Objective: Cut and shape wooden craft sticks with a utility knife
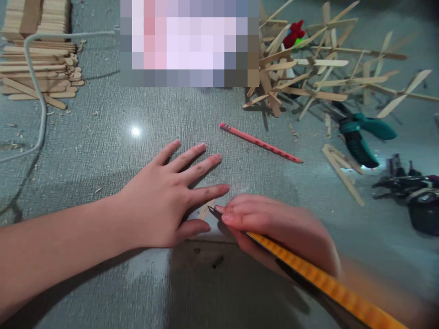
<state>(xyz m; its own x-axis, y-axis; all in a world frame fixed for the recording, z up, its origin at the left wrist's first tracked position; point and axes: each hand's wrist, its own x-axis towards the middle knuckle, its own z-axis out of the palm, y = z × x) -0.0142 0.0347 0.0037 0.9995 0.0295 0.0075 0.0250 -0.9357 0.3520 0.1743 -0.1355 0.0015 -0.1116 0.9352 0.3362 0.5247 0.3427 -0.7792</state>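
Note:
My left hand (168, 189) lies palm down on the grey textured table with its fingers spread. Between its thumb and index finger shows a short part of a wooden craft stick (203, 214), with a small dark outline on it; the hand covers the rest. My right hand (274, 228), partly blurred, is closed around a long slim tool (308, 269) with an orange ribbed body and a dark pointed tip. That tip touches or hovers just over the stick. Beyond my hands lies a red pencil (260, 142).
Craft sticks (41, 68) are stacked at the far left beside a pale cable (43, 109). Crossed sticks (322, 82) are heaped at the far right. Teal-handled pliers (363, 137), loose sticks (343, 173) and a dark object (421, 201) lie at the right. A pixelated patch hides the top middle.

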